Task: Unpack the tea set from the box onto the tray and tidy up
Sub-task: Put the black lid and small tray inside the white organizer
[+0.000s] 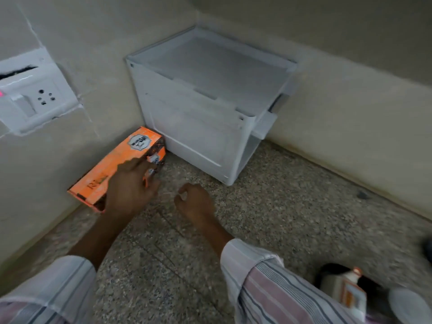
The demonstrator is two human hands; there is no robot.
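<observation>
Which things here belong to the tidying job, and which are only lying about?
Belong to the job:
orange box, under the left hand
right hand, holding nothing

Only lying about:
white plastic cabinet
wall socket
white carton, bottom right

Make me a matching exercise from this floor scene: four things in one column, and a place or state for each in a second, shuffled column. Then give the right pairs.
Things:
1. orange box
2. white storage unit
3. wall socket plate
4. right hand

Places or states:
A. standing in the corner where two walls meet
B. loosely curled above the speckled floor, holding nothing
C. lying along the foot of the wall, with the left hand on it
D. mounted on the wall at the far left

Pairs: 1-C, 2-A, 3-D, 4-B
</observation>
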